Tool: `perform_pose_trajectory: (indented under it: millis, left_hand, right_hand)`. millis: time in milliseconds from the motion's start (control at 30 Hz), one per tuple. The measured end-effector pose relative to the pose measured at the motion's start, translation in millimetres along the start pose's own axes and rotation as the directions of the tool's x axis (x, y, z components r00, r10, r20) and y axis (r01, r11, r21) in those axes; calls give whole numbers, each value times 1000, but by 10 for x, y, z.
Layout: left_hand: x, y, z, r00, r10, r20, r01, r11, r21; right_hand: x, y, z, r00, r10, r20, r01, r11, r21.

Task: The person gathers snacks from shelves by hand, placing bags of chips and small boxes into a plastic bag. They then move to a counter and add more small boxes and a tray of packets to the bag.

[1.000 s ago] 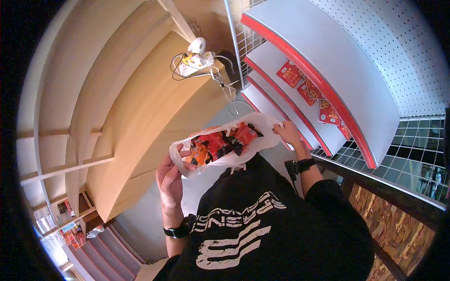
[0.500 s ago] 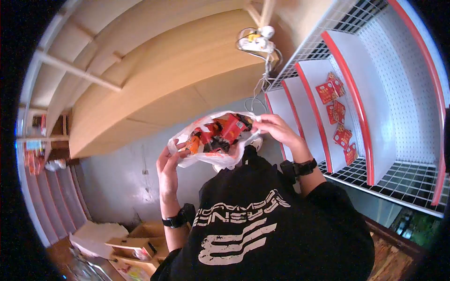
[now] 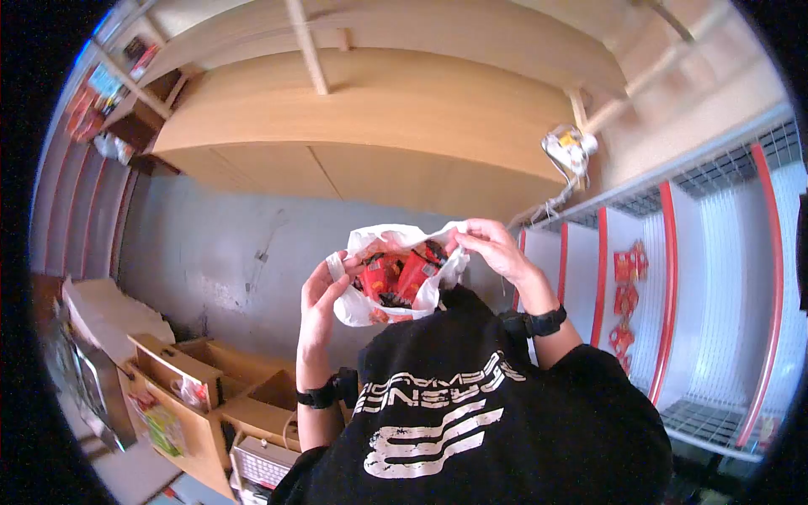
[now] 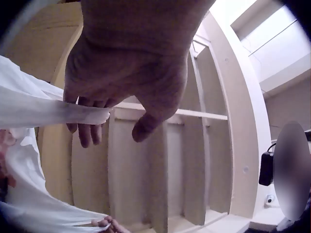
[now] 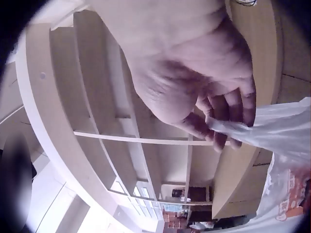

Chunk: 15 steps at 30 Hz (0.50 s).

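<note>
A white plastic bag [image 3: 429,295] hangs between both hands in front of the black shirt, its mouth spread open. Inside lie several red packets [image 3: 380,273] with dark parts among them. My left hand [image 3: 320,293] holds the bag's left handle; in the left wrist view the handle strap [image 4: 53,114] runs across the fingers, with the thumb apart from it. On the other side, my right hand [image 3: 498,250] pinches the right handle between thumb and fingers. The right wrist view shows the gathered plastic [image 5: 238,130] in that grip and orange-red print on the bag's side.
White shelving [image 3: 686,286] with red front strips stands at the right, with several red packs [image 3: 624,299] on one shelf. A long wooden cabinet [image 3: 379,101] runs ahead, a power strip [image 3: 568,151] at its right end. Wooden boxes [image 3: 244,379] stand at lower left on the grey floor [image 3: 210,252].
The head view has turned left, so the shelving has slid right and the boxes have come into sight. Both hands keep hold of the bag and have drawn closer together.
</note>
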State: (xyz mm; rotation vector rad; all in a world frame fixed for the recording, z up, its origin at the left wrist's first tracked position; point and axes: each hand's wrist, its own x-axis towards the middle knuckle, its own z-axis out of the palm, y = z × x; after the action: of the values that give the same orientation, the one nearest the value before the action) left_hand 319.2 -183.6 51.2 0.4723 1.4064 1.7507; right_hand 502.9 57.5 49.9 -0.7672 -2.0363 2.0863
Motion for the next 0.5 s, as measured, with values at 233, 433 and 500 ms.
perform_pose_trajectory:
  millis: [233, 433, 500]
  left_hand:
    - [-182, 5, -490, 846, 100, -524, -214, 963, -162]
    - [-334, -250, -960, 614, 16, -789, -227, 961, -157]
    - [-303, -221, -910, 564, 9, -826, -169, 980, -104]
  right_hand:
    - [783, 39, -71, 985, 49, -166, -56, 998, -38]
    - [1620, -127, 75, 1000, 17, 4, -17, 1000, 10]
    - [1885, -257, 209, 993, -5, 114, 6, 1000, -13]
